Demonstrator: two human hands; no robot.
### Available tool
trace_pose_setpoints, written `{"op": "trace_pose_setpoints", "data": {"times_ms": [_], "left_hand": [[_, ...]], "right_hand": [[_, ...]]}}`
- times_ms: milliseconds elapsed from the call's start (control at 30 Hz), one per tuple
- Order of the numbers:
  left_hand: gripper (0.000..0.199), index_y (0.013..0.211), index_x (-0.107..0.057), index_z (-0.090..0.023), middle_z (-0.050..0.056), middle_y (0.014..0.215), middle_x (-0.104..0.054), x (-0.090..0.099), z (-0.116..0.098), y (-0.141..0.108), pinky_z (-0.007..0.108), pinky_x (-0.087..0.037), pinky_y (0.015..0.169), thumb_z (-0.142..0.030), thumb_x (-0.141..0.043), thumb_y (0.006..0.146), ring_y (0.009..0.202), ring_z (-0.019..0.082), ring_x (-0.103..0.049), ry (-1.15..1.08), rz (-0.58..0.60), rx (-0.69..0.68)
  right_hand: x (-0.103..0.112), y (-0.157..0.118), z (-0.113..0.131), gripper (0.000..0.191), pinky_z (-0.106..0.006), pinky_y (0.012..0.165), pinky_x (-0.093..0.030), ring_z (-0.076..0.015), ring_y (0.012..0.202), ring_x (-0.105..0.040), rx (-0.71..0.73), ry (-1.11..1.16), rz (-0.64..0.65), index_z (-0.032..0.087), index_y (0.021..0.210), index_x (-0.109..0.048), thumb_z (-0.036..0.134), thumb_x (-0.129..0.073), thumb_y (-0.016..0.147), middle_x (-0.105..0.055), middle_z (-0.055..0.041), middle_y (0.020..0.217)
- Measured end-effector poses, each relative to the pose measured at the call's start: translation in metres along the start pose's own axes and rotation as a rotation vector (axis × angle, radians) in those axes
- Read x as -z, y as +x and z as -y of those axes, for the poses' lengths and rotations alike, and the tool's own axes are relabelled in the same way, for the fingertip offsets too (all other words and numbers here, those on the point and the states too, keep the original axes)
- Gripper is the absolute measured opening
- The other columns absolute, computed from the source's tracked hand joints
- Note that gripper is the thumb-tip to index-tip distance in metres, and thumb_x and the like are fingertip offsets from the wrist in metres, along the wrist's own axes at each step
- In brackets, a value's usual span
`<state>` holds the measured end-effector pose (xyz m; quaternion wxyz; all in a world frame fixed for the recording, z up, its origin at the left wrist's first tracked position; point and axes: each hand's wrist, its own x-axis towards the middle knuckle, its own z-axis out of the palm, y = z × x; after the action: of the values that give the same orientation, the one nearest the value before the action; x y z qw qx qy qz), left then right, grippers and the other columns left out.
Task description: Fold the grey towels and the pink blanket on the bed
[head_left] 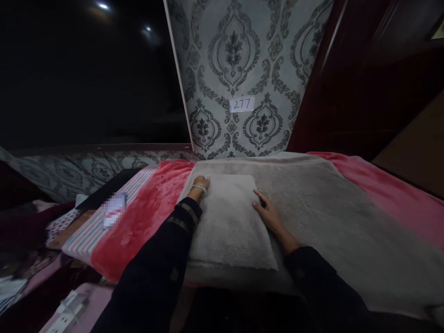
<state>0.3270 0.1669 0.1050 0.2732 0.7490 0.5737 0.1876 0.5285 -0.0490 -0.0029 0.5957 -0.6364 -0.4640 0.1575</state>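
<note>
A pale grey, fuzzy cloth, roughly rectangular, lies flat over a darker grey blanket in front of me. My left hand, with a bracelet at the wrist, is at the cloth's far left corner, its fingers curled in at the edge and partly hidden. At the opposite side, my right hand touches the right edge near the far corner. Its thumb and forefinger are apart.
The grey blanket lies over a red blanket and a striped cloth. A blurred card rests at left. Behind are a dark screen and a wall label. A power strip sits lower left.
</note>
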Motion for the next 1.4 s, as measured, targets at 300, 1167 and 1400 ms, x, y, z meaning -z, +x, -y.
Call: {"op": "trace_pose_setpoints", "data": {"times_ms": [300,1167,1400], "left_hand": [[0.074,0.145,-0.051,-0.016,0.012,0.132,-0.069,0.007,0.044,-0.091,0.031,-0.05,0.1,-0.022,-0.078,0.076,0.117,0.025,-0.067,0.007,0.101,-0.131],[0.055,0.154,-0.043,-0.032,0.006,0.167,-0.03,-0.013,0.05,-0.125,0.056,-0.016,0.126,-0.047,-0.042,0.101,0.157,0.028,-0.02,0.441,0.335,-0.743],[0.052,0.154,-0.041,-0.04,0.0,0.166,-0.035,-0.015,0.006,-0.103,0.054,-0.008,0.126,-0.047,-0.031,0.104,0.157,0.023,-0.018,0.36,0.459,-0.878]], "right_hand": [[0.001,-0.002,-0.001,0.068,-0.051,0.117,-0.037,-0.0296,0.135,-0.052,-0.03,0.017,-0.001,0.021,0.141,-0.061,0.046,-0.06,0.077,-0.06,-0.0094,0.144],[-0.019,-0.08,0.088,0.064,-0.064,0.12,-0.018,-0.0351,0.155,-0.016,0.504,-0.753,0.826,0.03,0.161,-0.033,0.057,-0.042,0.103,-0.027,-0.0098,0.166],[-0.018,-0.078,0.101,0.063,-0.063,0.122,-0.012,-0.0321,0.156,-0.014,0.576,-0.684,0.919,0.031,0.161,-0.033,0.056,-0.042,0.104,-0.024,-0.0084,0.167]]}}
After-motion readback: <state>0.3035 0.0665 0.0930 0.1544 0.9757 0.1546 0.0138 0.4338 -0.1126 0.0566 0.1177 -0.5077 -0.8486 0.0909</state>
